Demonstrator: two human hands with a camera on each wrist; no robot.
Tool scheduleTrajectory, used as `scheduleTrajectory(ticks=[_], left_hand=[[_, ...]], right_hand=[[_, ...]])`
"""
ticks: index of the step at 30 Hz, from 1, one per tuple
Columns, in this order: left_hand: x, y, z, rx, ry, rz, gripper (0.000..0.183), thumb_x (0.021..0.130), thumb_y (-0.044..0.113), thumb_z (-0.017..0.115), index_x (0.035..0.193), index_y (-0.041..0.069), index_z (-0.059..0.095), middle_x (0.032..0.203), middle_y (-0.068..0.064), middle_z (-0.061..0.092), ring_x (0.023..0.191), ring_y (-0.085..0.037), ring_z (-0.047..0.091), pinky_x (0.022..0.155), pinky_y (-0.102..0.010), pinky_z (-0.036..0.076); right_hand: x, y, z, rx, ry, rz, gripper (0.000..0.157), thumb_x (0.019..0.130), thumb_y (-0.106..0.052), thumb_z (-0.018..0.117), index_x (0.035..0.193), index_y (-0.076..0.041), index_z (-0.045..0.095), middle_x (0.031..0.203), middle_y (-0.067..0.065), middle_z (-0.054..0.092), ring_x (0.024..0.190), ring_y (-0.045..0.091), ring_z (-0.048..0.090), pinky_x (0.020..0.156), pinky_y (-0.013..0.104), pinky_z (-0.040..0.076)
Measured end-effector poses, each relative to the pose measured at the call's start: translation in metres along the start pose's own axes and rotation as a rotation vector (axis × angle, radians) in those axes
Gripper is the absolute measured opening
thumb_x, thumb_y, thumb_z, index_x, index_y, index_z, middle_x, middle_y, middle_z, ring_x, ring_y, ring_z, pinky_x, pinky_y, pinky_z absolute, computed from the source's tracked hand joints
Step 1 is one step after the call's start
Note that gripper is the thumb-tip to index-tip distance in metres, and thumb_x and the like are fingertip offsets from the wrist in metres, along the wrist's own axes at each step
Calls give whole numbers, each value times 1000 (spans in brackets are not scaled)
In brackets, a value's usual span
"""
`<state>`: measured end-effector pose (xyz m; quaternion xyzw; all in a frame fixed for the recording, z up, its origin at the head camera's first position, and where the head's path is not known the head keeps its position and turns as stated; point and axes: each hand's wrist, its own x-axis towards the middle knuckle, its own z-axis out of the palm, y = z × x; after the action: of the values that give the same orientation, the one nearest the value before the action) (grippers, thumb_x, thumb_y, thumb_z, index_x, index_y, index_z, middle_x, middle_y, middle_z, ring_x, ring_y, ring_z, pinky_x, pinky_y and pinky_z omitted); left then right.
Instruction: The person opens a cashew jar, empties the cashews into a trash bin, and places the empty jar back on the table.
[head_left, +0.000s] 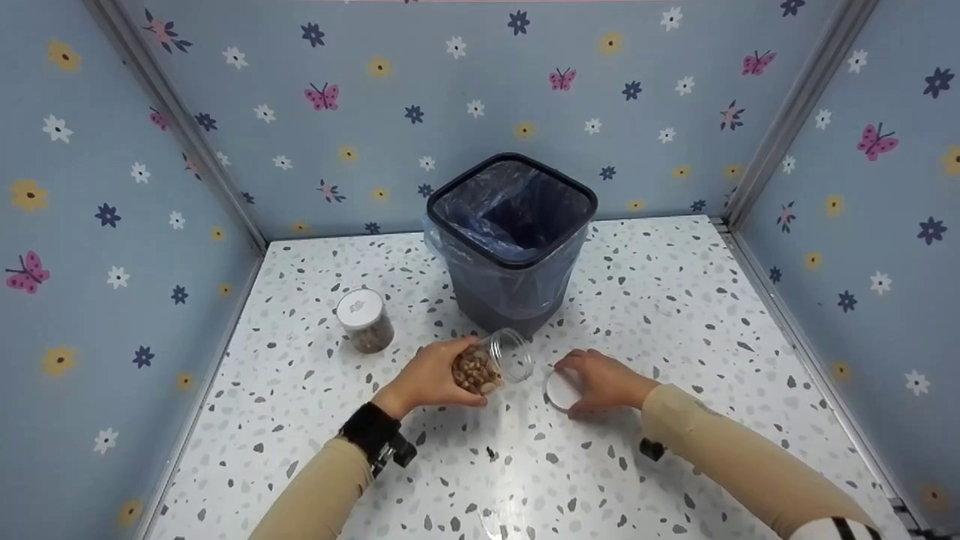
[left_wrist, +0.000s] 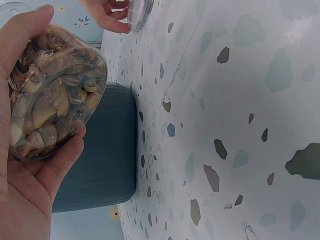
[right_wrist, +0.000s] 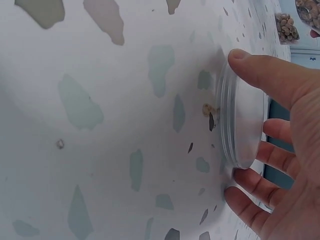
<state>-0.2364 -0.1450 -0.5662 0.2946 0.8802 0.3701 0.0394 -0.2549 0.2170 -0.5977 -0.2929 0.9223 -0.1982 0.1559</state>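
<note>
My left hand (head_left: 433, 375) grips a clear plastic jar (head_left: 514, 354), which is tipped on its side with its open mouth pointing right. Small brown dried-looking pieces (left_wrist: 52, 102) fill its lower part. Thumb and fingers wrap the jar on opposite sides in the left wrist view. To the right, my right hand (head_left: 606, 382) holds a round white lid (head_left: 561, 391) by its edge, thumb on one side and fingers on the other. The lid (right_wrist: 245, 120) is right at the tabletop in the right wrist view.
A dark bin (head_left: 487, 304) lined with a bluish bag stands just beyond the jar. At the left is a second jar (head_left: 365, 322) with a white lid and brown contents. Small dark bits (head_left: 491, 453) lie on the speckled table (head_left: 675, 300). Patterned panels (head_left: 465, 90) enclose three sides.
</note>
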Motion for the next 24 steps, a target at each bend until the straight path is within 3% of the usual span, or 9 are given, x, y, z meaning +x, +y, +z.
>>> scheduleTrajectory(ticks=[14, 24], left_hand=[[0, 1, 0, -20, -3, -10, 91, 68, 39, 104, 146, 16, 64, 127, -2, 76, 113, -20, 72, 100, -43, 62], [0, 0, -1, 2, 1, 2, 93, 68, 40, 103, 147, 14, 64, 128, -5, 76, 114, -22, 72, 103, -43, 61]], right_hand=[[-1, 0, -2, 3, -5, 3, 89, 70, -36, 101, 147, -10, 64, 148, 17, 63, 130, 39, 62, 112, 58, 54], [-1, -2, -15, -3, 29, 27, 91, 73, -35, 99, 151, -9, 61, 145, 16, 63, 131, 38, 62, 112, 57, 54]])
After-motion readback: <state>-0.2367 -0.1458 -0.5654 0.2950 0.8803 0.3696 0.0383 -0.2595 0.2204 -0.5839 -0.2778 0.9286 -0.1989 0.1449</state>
